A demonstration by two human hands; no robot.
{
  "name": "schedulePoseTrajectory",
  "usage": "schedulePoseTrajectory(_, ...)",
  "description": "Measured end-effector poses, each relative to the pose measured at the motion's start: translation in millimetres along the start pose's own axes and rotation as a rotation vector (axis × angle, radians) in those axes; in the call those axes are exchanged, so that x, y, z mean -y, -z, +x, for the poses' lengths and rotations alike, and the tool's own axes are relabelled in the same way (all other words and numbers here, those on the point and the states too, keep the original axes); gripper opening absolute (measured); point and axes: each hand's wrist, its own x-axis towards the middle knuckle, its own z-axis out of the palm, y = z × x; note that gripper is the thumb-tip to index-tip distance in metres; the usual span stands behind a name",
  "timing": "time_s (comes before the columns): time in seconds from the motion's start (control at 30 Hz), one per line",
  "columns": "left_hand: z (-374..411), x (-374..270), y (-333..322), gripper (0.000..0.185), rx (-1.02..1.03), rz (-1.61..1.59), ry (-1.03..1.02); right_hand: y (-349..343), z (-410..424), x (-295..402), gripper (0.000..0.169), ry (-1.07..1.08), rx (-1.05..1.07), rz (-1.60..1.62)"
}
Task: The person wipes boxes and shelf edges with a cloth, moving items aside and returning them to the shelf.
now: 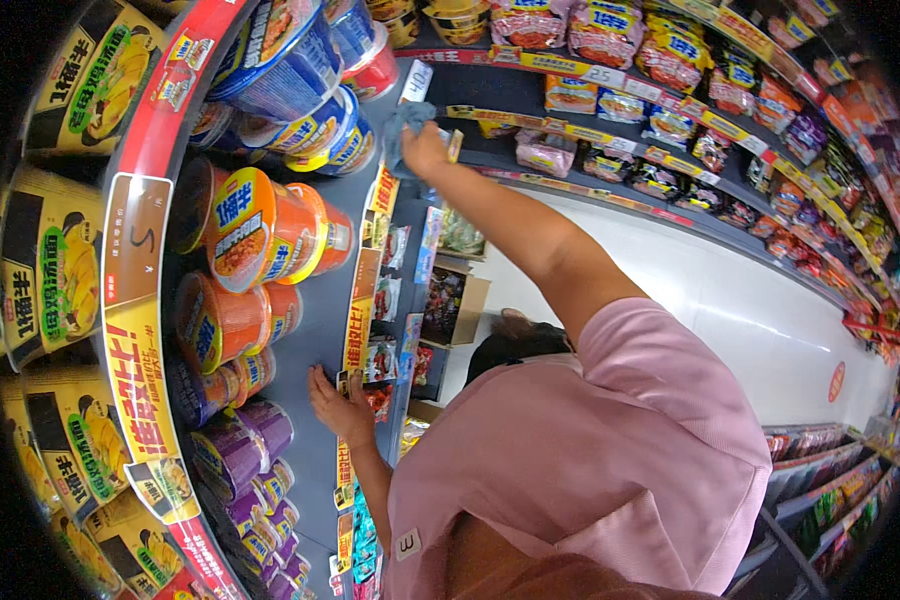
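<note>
A crumpled blue-grey cloth (pixel 398 139) is bunched under the fingers of my right hand (pixel 424 150). It lies against the front edge of a dark grey shelf (pixel 330 307), beside a white price tag (pixel 417 81). My left hand (pixel 345 409) rests farther along the same edge, fingers apart on the shelf surface and thumb over the yellow and red label strip (pixel 357 330). It holds no object. Orange instant noodle cups (pixel 232 225) stand behind the bare strip of shelf between my hands. Purple noodle cups (pixel 244 450) sit near my left hand, and large blue noodle tubs (pixel 285 82) near my right.
An upper shelf edge with a red and yellow strip (pixel 146 382) runs in front of yellow noodle boxes (pixel 75 277). Bagged noodles (pixel 600 30) fill shelves to my right. Small snack packets (pixel 381 360) show below the label strip. A cardboard box (pixel 471 311) stands low by the white floor (pixel 645 255).
</note>
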Motion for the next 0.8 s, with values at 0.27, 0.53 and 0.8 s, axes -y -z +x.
schedulePoseTrajectory(0.27,-1,-13,6,0.065,0.046,-0.064,0.071,-16,-151,-87,0.065,0.159,0.624,-0.104)
schedulePoseTrajectory(0.53,5,-30,23,0.051,-0.112,-0.190,0.072,82,-114,-121,0.077,-0.060,0.680,-0.252)
schedulePoseTrajectory(0.8,41,-189,-10,0.039,-0.083,-0.495,0.229,85,81,-125,0.070,-0.298,0.280,0.506)
